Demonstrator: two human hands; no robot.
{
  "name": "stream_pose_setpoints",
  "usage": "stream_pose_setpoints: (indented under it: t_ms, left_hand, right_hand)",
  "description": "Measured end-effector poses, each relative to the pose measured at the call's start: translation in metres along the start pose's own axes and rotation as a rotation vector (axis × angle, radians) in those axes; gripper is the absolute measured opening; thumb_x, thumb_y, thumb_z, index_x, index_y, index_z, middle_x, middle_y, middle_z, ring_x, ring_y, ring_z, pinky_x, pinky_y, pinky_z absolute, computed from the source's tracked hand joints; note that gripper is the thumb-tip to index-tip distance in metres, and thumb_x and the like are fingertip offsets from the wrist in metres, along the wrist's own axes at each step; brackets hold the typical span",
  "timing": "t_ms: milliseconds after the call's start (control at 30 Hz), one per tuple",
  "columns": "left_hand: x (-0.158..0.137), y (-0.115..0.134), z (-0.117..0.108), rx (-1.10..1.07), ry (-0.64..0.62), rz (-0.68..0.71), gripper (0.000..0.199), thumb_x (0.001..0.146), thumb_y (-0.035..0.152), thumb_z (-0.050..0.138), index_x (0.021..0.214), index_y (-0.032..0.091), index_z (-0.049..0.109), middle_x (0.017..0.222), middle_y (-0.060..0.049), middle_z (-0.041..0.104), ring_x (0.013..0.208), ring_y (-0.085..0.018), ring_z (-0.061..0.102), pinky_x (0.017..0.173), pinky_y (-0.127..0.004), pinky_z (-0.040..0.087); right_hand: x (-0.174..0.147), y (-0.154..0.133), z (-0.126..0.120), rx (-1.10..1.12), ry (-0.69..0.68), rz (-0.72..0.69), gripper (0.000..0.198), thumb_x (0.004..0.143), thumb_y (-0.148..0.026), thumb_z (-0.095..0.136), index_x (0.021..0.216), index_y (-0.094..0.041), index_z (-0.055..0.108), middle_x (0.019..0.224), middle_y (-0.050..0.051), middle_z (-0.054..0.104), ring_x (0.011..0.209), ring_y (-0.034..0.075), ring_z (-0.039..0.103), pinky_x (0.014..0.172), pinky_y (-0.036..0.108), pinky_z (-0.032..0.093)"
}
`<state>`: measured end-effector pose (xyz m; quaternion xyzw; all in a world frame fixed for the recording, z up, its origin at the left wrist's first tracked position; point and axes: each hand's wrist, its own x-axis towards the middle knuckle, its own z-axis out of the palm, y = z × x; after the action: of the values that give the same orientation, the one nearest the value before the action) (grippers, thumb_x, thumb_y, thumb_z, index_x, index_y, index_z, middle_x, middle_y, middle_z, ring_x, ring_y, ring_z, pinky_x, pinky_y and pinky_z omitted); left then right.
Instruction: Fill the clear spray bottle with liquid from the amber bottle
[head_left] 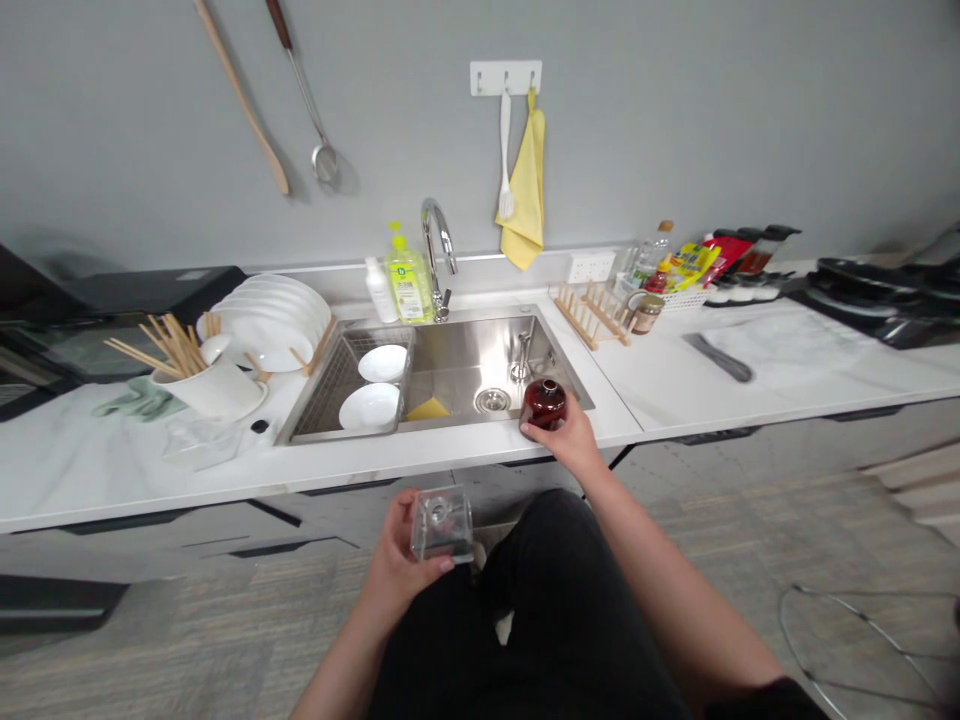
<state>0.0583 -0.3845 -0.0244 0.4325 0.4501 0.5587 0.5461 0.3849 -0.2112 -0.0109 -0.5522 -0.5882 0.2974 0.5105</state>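
My left hand [401,555] is closed around a clear square glass bottle [442,524] with a small round neck, held low in front of the counter's edge, above my lap. Farther right, my right hand [566,435] grips a round dark-red glass bottle [545,402] with a short open neck. That bottle is upright at the sink's front right corner; whether it rests on the rim is hard to tell. Behind it lies the steel sink [465,350] with its drain [492,400]. Two white bowls [370,407] sit in the rack on the sink's left side, near a yellow sponge [427,409].
A chrome faucet [438,240] rises behind the sink, beside a green soap bottle [407,280]. White plates [274,315] and a chopstick holder [214,388] stand on the left. To the right are a wooden rack [592,315], a jar [646,314] and dark tongs [718,358].
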Motion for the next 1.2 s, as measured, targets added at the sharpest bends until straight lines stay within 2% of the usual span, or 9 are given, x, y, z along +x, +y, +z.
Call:
stream_pose_setpoints:
  t_ms: [133, 267, 400, 500, 600, 767, 933, 1067, 1200]
  left_hand:
    - [0.021, 0.008, -0.004, -0.156, 0.004, -0.019, 0.096, 0.061, 0.044, 0.116, 0.142, 0.033, 0.065, 0.142, -0.010, 0.081, 0.120, -0.036, 0.084, 0.100, -0.046, 0.071]
    - [0.066, 0.031, 0.000, -0.338, -0.009, 0.029, 0.097, 0.061, 0.047, 0.116, 0.145, 0.035, 0.070, 0.140, -0.008, 0.082, 0.129, -0.037, 0.081, 0.113, -0.052, 0.067]
    - [0.131, 0.066, 0.010, -0.423, -0.128, 0.066, 0.089, 0.071, 0.050, 0.111, 0.149, 0.038, 0.071, 0.146, -0.007, 0.081, 0.138, -0.040, 0.077, 0.121, -0.065, 0.063]
    - [0.188, 0.085, 0.017, -0.425, -0.198, 0.094, 0.084, 0.073, 0.048, 0.110, 0.148, 0.036, 0.073, 0.143, -0.009, 0.083, 0.139, -0.038, 0.078, 0.119, -0.063, 0.064]
    - [0.246, 0.093, 0.023, -0.439, -0.191, 0.112, 0.087, 0.068, 0.040, 0.113, 0.145, 0.036, 0.073, 0.140, -0.009, 0.084, 0.135, -0.035, 0.079, 0.114, -0.058, 0.068]
    - [0.329, 0.088, 0.025, -0.456, -0.231, 0.118, 0.080, 0.064, 0.028, 0.109, 0.136, 0.032, 0.076, 0.135, -0.008, 0.085, 0.129, -0.031, 0.079, 0.112, -0.054, 0.067]
    - [0.389, 0.070, 0.018, -0.441, -0.221, 0.137, 0.069, 0.065, 0.022, 0.103, 0.129, 0.033, 0.079, 0.138, -0.007, 0.084, 0.139, -0.034, 0.076, 0.114, -0.054, 0.066]
    - [0.413, 0.052, 0.009, -0.411, -0.186, 0.125, 0.077, 0.065, 0.020, 0.103, 0.137, 0.034, 0.077, 0.140, -0.006, 0.083, 0.138, -0.034, 0.077, 0.116, -0.054, 0.065]
    - [0.418, 0.041, 0.006, -0.388, -0.154, 0.086, 0.078, 0.068, 0.017, 0.104, 0.139, 0.032, 0.076, 0.135, -0.005, 0.084, 0.128, -0.030, 0.080, 0.111, -0.051, 0.067]
  right_hand:
    - [0.007, -0.009, -0.005, 0.009, -0.005, -0.026, 0.094, 0.067, -0.057, 0.107, 0.144, -0.018, 0.072, 0.130, 0.018, 0.086, 0.118, 0.042, 0.083, 0.113, 0.063, 0.065]
    - [0.032, -0.022, -0.011, -0.004, -0.070, -0.116, 0.094, 0.066, -0.058, 0.110, 0.144, -0.019, 0.073, 0.134, 0.018, 0.085, 0.122, 0.042, 0.082, 0.117, 0.064, 0.063]
    - [0.076, -0.036, -0.007, 0.041, -0.185, -0.188, 0.097, 0.068, -0.058, 0.110, 0.148, -0.020, 0.071, 0.136, 0.017, 0.084, 0.120, 0.042, 0.081, 0.115, 0.064, 0.063]
    - [0.118, -0.044, 0.003, 0.094, -0.295, -0.225, 0.098, 0.067, -0.059, 0.111, 0.149, -0.022, 0.070, 0.135, 0.016, 0.084, 0.117, 0.040, 0.082, 0.111, 0.062, 0.066]
    - [0.163, -0.048, 0.020, 0.165, -0.423, -0.246, 0.095, 0.064, -0.058, 0.113, 0.142, -0.024, 0.072, 0.134, 0.014, 0.084, 0.122, 0.040, 0.081, 0.114, 0.062, 0.065]
    - [0.226, -0.035, 0.060, 0.318, -0.639, -0.203, 0.095, 0.060, -0.054, 0.114, 0.139, -0.025, 0.071, 0.134, 0.013, 0.084, 0.126, 0.041, 0.081, 0.119, 0.068, 0.062]
    - [0.259, 0.006, 0.102, 0.463, -0.663, -0.064, 0.101, 0.056, -0.046, 0.114, 0.144, -0.026, 0.069, 0.138, 0.012, 0.084, 0.131, 0.041, 0.079, 0.124, 0.067, 0.059]
    - [0.266, 0.038, 0.115, 0.388, -0.623, -0.049, 0.094, 0.056, -0.041, 0.114, 0.139, -0.026, 0.071, 0.133, 0.010, 0.085, 0.127, 0.041, 0.081, 0.123, 0.068, 0.059]
    - [0.266, 0.050, 0.114, 0.318, -0.625, -0.071, 0.094, 0.058, -0.039, 0.113, 0.141, -0.026, 0.071, 0.136, 0.010, 0.084, 0.129, 0.040, 0.080, 0.123, 0.067, 0.060]
